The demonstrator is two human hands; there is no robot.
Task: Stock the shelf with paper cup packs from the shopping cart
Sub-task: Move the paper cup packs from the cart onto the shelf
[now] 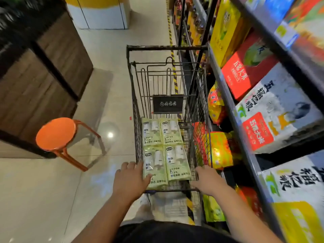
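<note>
Several pale green paper cup packs (176, 163) lie flat in two rows on the bottom of the black wire shopping cart (166, 48), which stands in the aisle right in front of me. My left hand (130, 179) grips the cart's near left corner, fingers curled over the rim and thumb lying against the nearest pack (155, 170). At the near right corner, my right hand (208, 181) holds the rim. The shelf (226, 95) runs along the cart's right side.
The shelf holds red, white and yellow rice boxes (273, 109) above and bright orange-yellow bags (219, 149) below. An orange stool (56, 134) stands on the tiled floor to the left, beside a dark wooden counter (43, 76). A white and yellow pillar (103, 13) stands far ahead.
</note>
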